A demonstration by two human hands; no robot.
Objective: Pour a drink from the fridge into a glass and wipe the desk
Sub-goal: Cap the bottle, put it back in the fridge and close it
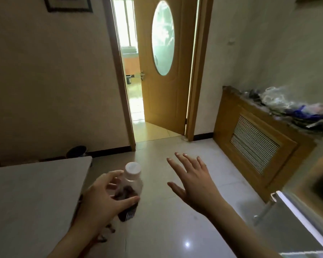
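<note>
Lower left of frame, left hand point(103, 198) grips the cola bottle point(129, 190) ready for pouring, right hand point(192, 179) splayed, probably balancing.

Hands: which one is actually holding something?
The left hand: its fingers and thumb are curled round a white-capped bottle of dark drink. The right hand is spread flat in the air, holding nothing.

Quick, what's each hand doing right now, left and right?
Left hand: holding the bottle, fingers and thumb curled round it.
Right hand: open, fingers spread, holding nothing.
</note>
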